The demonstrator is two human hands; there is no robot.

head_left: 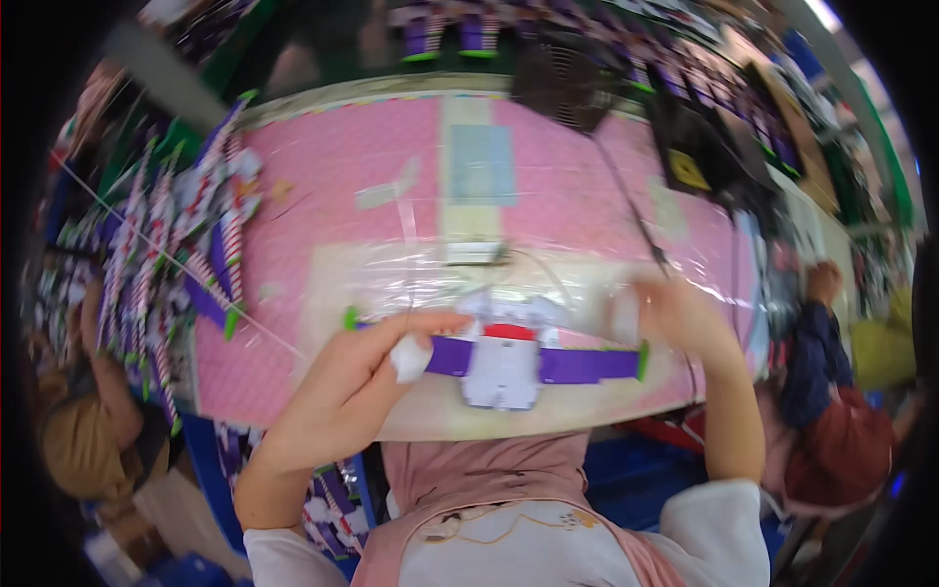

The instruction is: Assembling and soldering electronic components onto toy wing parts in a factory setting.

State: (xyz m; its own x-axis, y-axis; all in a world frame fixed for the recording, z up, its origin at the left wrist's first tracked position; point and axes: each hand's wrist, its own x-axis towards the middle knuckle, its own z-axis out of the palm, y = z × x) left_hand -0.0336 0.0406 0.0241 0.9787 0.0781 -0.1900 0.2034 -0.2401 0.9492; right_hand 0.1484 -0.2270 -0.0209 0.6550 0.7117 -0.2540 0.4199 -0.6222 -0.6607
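A white toy wing pack (501,377) with a red centre and purple wings tipped in green lies at the near edge of the table in front of me. My left hand (357,377) grips its left side, the index finger stretched over the white upper part and the thumb by the left wing. White wrapping covers the tip of that thumb. Above and beyond the right wing (592,366), my right hand (675,311) is raised and smeared by motion. A white patch shows at its fingers; whether they hold anything cannot be made out.
Pink matting covers the table (333,147). A small white block (474,253) sits beyond the toy, and a black cable (626,201) runs from a dark vented device (562,86). Striped purple-and-white toy parts (210,235) pile up at left. Co-workers (831,342) sit on both sides.
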